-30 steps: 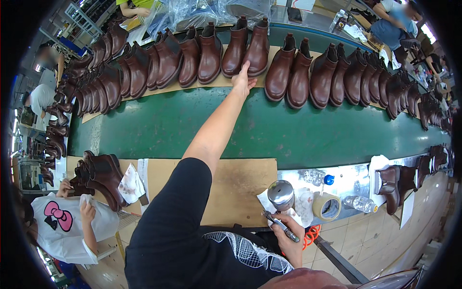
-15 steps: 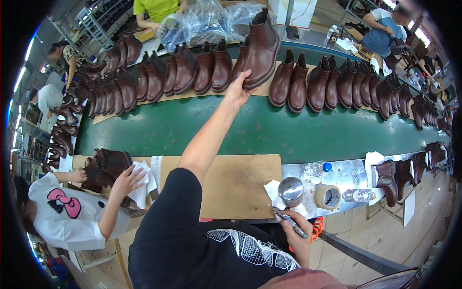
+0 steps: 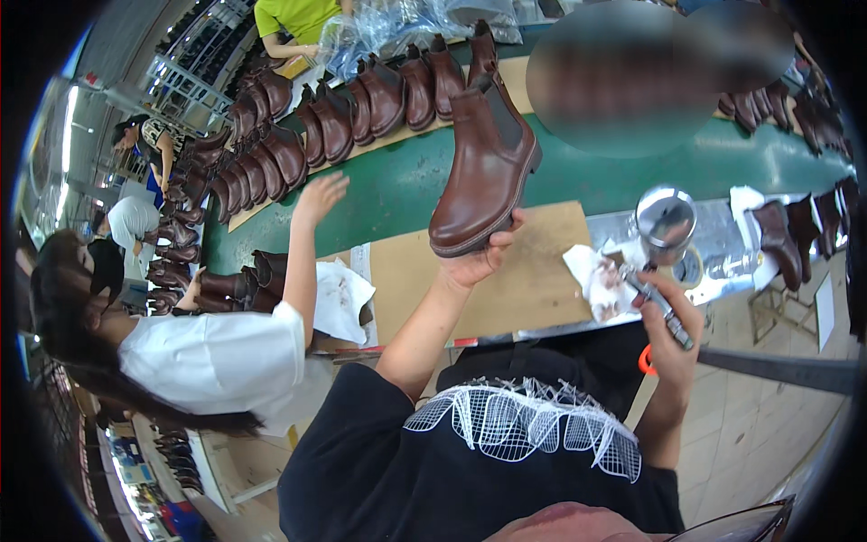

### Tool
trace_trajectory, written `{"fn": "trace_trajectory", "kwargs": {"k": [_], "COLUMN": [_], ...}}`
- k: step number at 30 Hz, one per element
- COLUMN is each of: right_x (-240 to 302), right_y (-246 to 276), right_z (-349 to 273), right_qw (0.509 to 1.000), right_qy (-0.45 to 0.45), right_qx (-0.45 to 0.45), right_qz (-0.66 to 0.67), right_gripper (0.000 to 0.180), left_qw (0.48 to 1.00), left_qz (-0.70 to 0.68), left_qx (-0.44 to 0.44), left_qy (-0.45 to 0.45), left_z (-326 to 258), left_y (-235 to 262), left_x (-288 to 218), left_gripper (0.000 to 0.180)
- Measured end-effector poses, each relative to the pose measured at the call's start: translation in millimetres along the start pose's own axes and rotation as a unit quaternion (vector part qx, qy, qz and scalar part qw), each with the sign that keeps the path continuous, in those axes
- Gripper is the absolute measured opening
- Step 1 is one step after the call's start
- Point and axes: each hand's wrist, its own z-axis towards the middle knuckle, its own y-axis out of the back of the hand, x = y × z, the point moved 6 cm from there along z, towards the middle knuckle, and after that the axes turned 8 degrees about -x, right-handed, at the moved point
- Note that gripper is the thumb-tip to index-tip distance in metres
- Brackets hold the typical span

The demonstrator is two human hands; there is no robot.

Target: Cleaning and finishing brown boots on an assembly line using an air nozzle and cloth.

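Since half second ago, left hand (image 3: 479,262) lifts brown boot (image 3: 483,167) off green belt (image 3: 406,181) to frame centre, gripping sole; right hand (image 3: 664,312) clamps spray gun (image 3: 664,226).

Around the cardboard sheet (image 3: 533,280): bare middle; boot (image 3: 483,163) overhead, cloth (image 3: 591,280) and spray gun (image 3: 664,253) right, co-worker's arm (image 3: 302,244) left.
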Motion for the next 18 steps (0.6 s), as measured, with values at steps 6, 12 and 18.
{"fn": "trace_trajectory", "kwargs": {"k": [6, 12, 18], "right_x": [36.0, 71.4, 82.8], "right_y": [-16.8, -39.5, -45.9], "right_z": [2.2, -6.7, -15.7], "right_qw": [0.997, 0.994, 0.987], "right_qy": [0.070, 0.105, 0.145], "right_qx": [0.025, 0.006, 0.034], "right_qz": [-0.023, 0.001, -0.060], "right_gripper": [0.025, 0.026, 0.026], "left_qw": [0.994, 0.990, 0.974], "left_qz": [0.029, 0.007, 0.027], "left_qx": [-0.077, -0.135, -0.222], "left_qy": [0.073, 0.042, -0.033], "left_z": [-74.9, -103.9, -112.6], "left_y": [29.8, 24.6, 30.7], "left_x": [32.1, 56.4, 56.5], "left_gripper": [0.075, 0.073, 0.073]}}
